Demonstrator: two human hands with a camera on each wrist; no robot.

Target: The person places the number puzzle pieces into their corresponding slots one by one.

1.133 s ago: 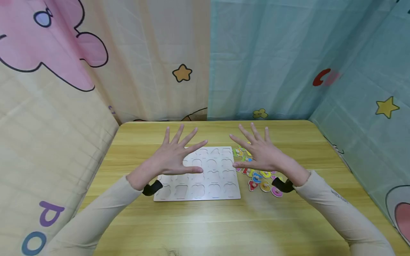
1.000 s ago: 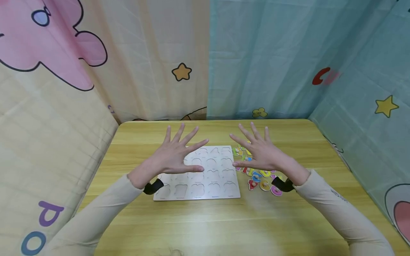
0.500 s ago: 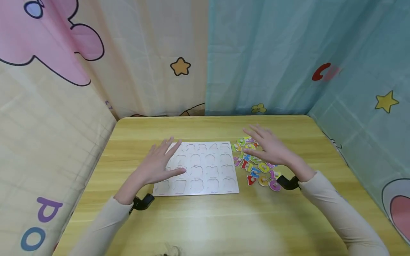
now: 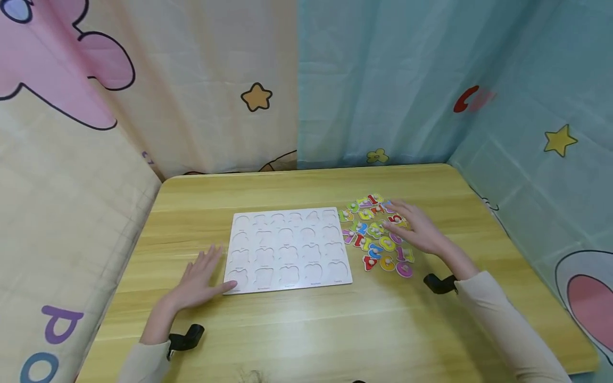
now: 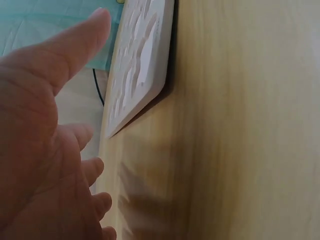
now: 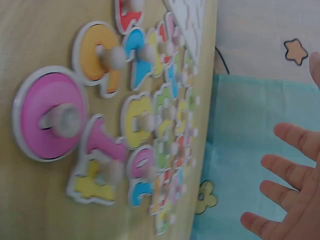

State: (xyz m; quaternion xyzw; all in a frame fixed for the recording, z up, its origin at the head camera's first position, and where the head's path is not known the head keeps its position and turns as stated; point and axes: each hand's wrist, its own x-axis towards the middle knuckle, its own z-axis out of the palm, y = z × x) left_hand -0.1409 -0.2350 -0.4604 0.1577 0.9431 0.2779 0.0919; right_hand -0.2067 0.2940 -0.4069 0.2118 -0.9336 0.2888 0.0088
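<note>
Pale Wooden Table point(image 4: 297, 324) in a Curtained Space

At far left, cream cloth point(image 4: 72, 186) carries a pink cartoon figure point(image 4: 52, 58), a purple letter point(image 4: 64, 313) and a blue ring point(image 4: 55, 366). Beside it the tabletop begins, horizontally grained, its far corners rounded. Over its left part is the left hand point(image 4: 198, 282), holding nothing, fingers extended and slightly apart, thumb well out; a black device point(image 4: 187, 338) sits at the wrist. The thumb overlaps the near left corner of a white board point(image 4: 287, 239) in the head view; whether they touch cannot be told. The board lies flat near mid-table, its shaped recesses in rows. Behind it, past an orange star point(image 4: 256, 97), the backdrop turns to blue-green cloth point(image 4: 373, 96). Just right of the board lie colourful knobbed pieces point(image 4: 375, 230), crowded together. The right hand point(image 4: 416, 229) is above their right side, fingers spread apart, gripping nothing. Farther right, the blue-green cloth shows a yellow star point(image 4: 560, 140) and a pink shape point(image 4: 591, 306). Glare whitens the near tabletop.
</note>
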